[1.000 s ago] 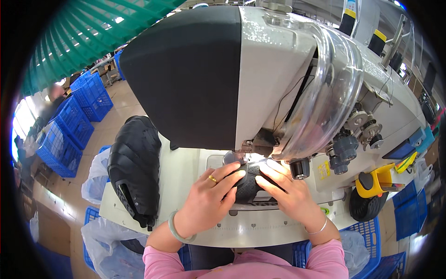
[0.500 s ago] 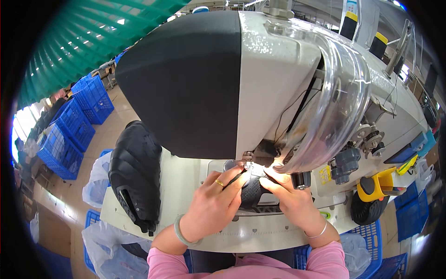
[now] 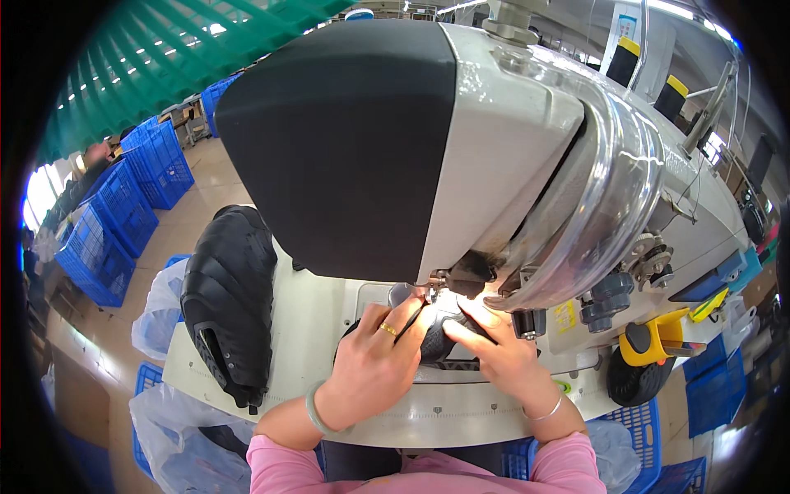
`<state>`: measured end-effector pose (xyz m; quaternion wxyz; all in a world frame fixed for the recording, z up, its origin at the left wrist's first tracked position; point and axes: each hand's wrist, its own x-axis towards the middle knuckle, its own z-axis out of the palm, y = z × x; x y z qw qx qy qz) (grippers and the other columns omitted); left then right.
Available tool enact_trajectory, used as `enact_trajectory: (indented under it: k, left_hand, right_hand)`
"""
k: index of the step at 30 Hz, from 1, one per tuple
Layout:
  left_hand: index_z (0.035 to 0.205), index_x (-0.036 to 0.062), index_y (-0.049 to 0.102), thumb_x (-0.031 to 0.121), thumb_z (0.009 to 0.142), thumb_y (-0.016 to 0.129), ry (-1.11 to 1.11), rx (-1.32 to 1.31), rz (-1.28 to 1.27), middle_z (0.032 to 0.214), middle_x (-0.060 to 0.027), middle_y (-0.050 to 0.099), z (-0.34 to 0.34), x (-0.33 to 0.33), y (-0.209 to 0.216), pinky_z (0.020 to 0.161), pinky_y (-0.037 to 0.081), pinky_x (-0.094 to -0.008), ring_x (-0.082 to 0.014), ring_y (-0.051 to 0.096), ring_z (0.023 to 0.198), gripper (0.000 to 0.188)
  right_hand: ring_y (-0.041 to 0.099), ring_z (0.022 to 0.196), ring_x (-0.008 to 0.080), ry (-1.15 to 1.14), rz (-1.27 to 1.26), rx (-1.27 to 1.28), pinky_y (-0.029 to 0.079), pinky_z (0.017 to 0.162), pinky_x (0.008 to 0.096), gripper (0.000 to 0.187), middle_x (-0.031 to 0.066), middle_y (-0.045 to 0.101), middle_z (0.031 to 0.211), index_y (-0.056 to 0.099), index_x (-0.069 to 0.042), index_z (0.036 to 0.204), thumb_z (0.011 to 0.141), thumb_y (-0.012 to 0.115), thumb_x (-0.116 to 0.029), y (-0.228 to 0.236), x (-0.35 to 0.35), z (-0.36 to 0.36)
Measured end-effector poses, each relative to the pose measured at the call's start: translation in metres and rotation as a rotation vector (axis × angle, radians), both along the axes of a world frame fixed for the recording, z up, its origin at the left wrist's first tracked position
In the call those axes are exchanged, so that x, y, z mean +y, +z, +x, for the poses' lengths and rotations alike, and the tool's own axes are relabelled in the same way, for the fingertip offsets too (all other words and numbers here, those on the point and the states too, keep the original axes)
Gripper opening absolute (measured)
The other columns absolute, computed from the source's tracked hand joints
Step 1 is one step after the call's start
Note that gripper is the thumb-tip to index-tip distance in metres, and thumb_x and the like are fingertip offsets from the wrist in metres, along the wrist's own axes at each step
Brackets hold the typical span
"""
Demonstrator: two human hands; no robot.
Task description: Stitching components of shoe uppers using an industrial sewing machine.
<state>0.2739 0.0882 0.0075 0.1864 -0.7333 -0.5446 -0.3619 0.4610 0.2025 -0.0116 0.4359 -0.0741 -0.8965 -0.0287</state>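
Note:
A black textured piece (image 3: pixel 438 339) lies on the pale bed of a sewing machine (image 3: pixel 510 140), under its lit needle area. My left hand (image 3: pixel 372 356), with a gold ring and a pale bangle at the wrist, holds the piece from the left, its fingertips close to the presser foot (image 3: pixel 436 281). From the right, my right hand (image 3: pixel 506 356) holds the same piece between thumb and fingers, index finger beside the needle area. Part of the piece shows left of my left hand; much of it is hidden under both hands.
A black ridged, padded item (image 3: pixel 230 305) rests on the table's left end. On the right stand a yellow holder (image 3: pixel 654 337) and a round black item (image 3: pixel 638 379). Blue crates (image 3: pixel 156 165) line the floor. A clear guard (image 3: pixel 601 206) curves beside the machine head.
The black piece has turned and shifted left under the needle area, and part of it now shows left of my left hand. Both hands have moved with it. The whole view has shifted slightly.

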Motion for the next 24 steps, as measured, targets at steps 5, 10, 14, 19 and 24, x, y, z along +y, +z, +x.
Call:
enact_trajectory:
  k: [5, 10, 14, 19, 24]
  left_hand:
    - [0.105, 0.0018, 0.066, -0.002, 0.073, 0.066, -0.028, -0.169, -0.036, 0.115, -0.0119, 0.061, -0.005, 0.004, 0.005, 0.063, 0.053, -0.0328, -0.0268, 0.061, 0.081, 0.032]
    - [0.099, 0.0055, 0.069, -0.001, 0.076, 0.066, -0.085, -0.325, -0.03, 0.106, -0.0082, 0.067, -0.009, 0.004, 0.002, 0.064, 0.054, -0.034, -0.0258, 0.067, 0.079, 0.024]
    - [0.098, 0.0055, 0.072, -0.003, 0.074, 0.068, -0.036, -0.245, 0.001, 0.095, -0.0081, 0.068, -0.003, 0.002, 0.006, 0.066, 0.054, -0.0332, -0.0259, 0.065, 0.075, 0.027]
    - [0.106, 0.0064, 0.068, 0.001, 0.074, 0.069, 0.006, -0.104, -0.007, 0.114, -0.0072, 0.065, -0.003, 0.003, 0.0, 0.058, 0.055, -0.0295, -0.0236, 0.066, 0.081, 0.032]
    - [0.107, 0.0044, 0.067, 0.0, 0.074, 0.069, 0.011, -0.066, 0.034, 0.118, -0.0085, 0.064, -0.001, 0.007, -0.002, 0.058, 0.055, -0.0285, -0.0232, 0.065, 0.081, 0.033]
  right_hand:
    - [0.063, 0.077, 0.0254, -0.036, 0.086, -0.066, 0.053, 0.068, 0.035, 0.052, 0.01, 0.067, 0.092, 0.073, -0.015, 0.109, 0.059, 0.064, -0.004, 0.003, 0.001, 0.003]
    - [0.063, 0.077, 0.0256, -0.035, 0.125, -0.08, 0.052, 0.067, 0.0346, 0.053, 0.0113, 0.069, 0.096, 0.073, -0.014, 0.109, 0.057, 0.064, -0.008, 0.01, 0.001, 0.001]
    - [0.063, 0.078, 0.0248, -0.036, 0.118, -0.067, 0.052, 0.067, 0.0342, 0.051, 0.0107, 0.069, 0.095, 0.074, -0.016, 0.108, 0.059, 0.064, -0.007, 0.013, 0.002, 0.002]
    - [0.064, 0.078, 0.0234, -0.048, 0.025, -0.002, 0.052, 0.074, 0.0359, 0.05, 0.0073, 0.069, 0.091, 0.075, -0.019, 0.105, 0.059, 0.063, -0.002, 0.001, 0.007, -0.001]
    - [0.064, 0.081, 0.0227, -0.051, -0.062, 0.024, 0.048, 0.088, 0.0419, 0.055, 0.0064, 0.069, 0.096, 0.073, -0.022, 0.109, 0.061, 0.063, 0.001, -0.012, 0.014, 0.0]
